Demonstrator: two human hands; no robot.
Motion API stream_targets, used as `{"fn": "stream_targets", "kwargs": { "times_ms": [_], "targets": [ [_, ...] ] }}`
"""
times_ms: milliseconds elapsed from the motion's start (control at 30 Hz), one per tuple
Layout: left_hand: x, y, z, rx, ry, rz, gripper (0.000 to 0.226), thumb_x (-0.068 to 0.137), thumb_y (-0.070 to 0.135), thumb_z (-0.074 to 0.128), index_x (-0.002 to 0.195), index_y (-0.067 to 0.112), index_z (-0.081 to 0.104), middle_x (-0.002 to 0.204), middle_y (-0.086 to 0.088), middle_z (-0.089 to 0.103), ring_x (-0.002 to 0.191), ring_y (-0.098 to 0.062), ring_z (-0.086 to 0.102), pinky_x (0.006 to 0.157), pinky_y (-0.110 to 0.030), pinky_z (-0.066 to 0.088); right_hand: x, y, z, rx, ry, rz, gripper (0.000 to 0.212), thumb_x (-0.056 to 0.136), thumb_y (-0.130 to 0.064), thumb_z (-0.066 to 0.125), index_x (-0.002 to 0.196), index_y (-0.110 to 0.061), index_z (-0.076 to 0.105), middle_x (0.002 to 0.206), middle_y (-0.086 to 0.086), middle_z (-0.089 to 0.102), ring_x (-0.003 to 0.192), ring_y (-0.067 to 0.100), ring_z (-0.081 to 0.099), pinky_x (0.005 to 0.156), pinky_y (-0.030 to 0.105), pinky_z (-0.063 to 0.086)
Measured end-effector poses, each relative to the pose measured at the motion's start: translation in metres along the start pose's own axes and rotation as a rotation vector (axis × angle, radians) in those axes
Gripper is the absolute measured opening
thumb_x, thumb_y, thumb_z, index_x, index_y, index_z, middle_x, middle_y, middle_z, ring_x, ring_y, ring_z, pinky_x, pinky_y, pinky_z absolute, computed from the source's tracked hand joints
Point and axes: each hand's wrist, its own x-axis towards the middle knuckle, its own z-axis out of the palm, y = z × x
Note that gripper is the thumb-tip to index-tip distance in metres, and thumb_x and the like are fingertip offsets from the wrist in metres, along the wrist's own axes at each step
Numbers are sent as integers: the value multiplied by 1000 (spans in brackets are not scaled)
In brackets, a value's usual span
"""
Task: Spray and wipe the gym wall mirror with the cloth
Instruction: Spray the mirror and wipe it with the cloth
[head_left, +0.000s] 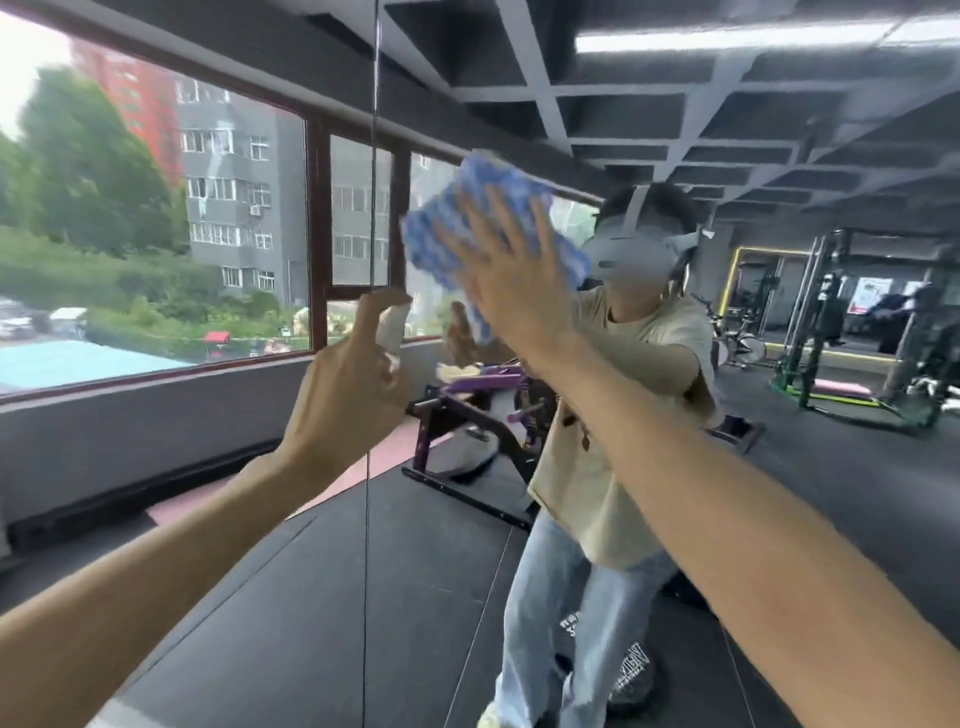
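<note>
— Presently, what do we record for the right hand (511, 291)?

— We find it raised with the fingers spread wide and the palm laid flat on the cloth (488, 228), pressing it against the wall mirror (779, 415). The cloth is blue and white, folded into a thick pad, and sits high on the glass, to the right of the vertical seam (370, 364) between mirror panels.

— And the left hand (350, 384)?

— We note it lower and left of the right, closed around a small pale spray bottle (390, 327), with the index finger arched over the top of it. The bottle is held upright, near the seam and below the cloth; we cannot tell whether the nozzle is pressed down, nor whether it touches the glass.

— What does the glass itself show?

— We see the reflection of the person (613, 415) in a beige shirt and light jeans, wearing a head-mounted camera, with a purple exercise bench (467, 410) behind, weight racks (826, 322) further right, and a long window (156, 234) giving on trees and apartment blocks. A dark gridded ceiling with a strip light (727, 36) runs overhead. Any spray or streaks on the surface are too faint for us to confirm.
</note>
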Motion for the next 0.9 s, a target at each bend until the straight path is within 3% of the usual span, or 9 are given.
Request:
{"fn": "stream_targets", "kwargs": {
  "times_ms": [67,167,267,367,567,667,733,833,900],
  "targets": [
    [-20,-12,14,20,8,38,61,80,-6,55,132,20,37,61,-7,57,55,-24,57,47,-23,39,-1,0,-7,-40,29,109,47,106,-36,33,152,-34,27,159,0,28,145,27,27,117,53,15],
    [-51,-25,37,12,12,61,61,81,-2,54,131,26,34,64,-4,57,57,-23,57,52,-26,42,-81,-37,-1,48,52,58,48,105,-38,38,152,-31,30,159,2,28,146,29,25,118,56,16],
    [-97,-51,61,16,-44,116,60,83,1,57,126,34,32,68,1,58,59,-20,59,55,-25,45,-202,-98,-2,114,-84,-243,51,103,-38,41,152,-29,31,159,2,26,148,27,21,115,59,22],
    [-138,-81,85,92,-20,146,62,82,0,56,126,34,29,75,-4,59,59,-26,56,54,-35,44,-255,-104,-2,22,-99,-370,54,100,-36,45,152,-29,32,158,2,29,147,26,25,115,56,25],
    [-228,-124,142,54,-94,142,55,88,10,60,135,18,33,73,9,49,58,-16,51,49,-23,38,-285,-88,-17,37,5,313,49,105,-43,22,154,-32,23,162,2,18,149,28,14,119,54,6],
    [-272,-145,167,38,-190,188,64,82,15,64,139,15,34,88,3,54,68,-15,51,52,-14,36,-340,-112,-17,24,-39,297,50,105,-43,21,154,-32,18,163,2,13,150,29,9,119,57,6],
    [-298,-156,179,75,-224,198,72,81,2,65,142,17,32,96,-2,55,67,-6,51,47,-11,40,-374,-121,-17,24,-62,274,50,105,-43,22,154,-33,17,163,3,12,150,29,9,119,57,6],
    [-343,-171,197,14,-162,160,71,84,-2,59,142,28,30,79,-5,64,53,-13,57,46,-11,48,-427,-132,-17,-3,-6,282,50,105,-43,23,154,-32,20,162,4,16,149,30,12,119,56,5],
    [-372,-178,210,-40,-155,119,68,88,0,53,140,35,27,72,-5,61,46,-23,58,39,-24,52,-446,-143,-14,-27,27,291,49,105,-41,25,153,-32,23,161,4,19,149,31,15,118,55,4]
  ]
}}
